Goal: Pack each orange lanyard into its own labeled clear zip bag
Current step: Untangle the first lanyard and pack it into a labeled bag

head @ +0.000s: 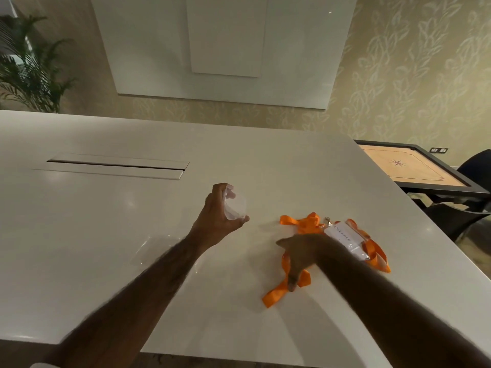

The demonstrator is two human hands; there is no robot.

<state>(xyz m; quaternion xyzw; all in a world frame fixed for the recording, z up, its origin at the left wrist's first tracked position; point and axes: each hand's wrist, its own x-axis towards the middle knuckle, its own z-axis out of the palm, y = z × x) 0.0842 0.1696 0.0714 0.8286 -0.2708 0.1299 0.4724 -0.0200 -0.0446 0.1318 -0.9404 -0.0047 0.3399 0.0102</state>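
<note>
My left hand (221,212) is raised over the middle of the white table (106,208) and grips a clear zip bag (236,205) between fingers and thumb. To its right lies a heap of loose orange lanyards (305,224). My right hand (297,257), blurred by motion, reaches down over the heap. Its fingers are stretched out and the tips touch an orange strap (275,294). A clear bag with a handwritten white label (345,239) lies at the heap's right side with orange strap around it. Another clear bag (156,251) lies flat beside my left forearm.
A recessed cable hatch (119,166) sits in the table top at the back left. Past the table's right edge stand a carrom board (414,168) and dark chairs (457,216). A potted plant (32,70) stands at the far left.
</note>
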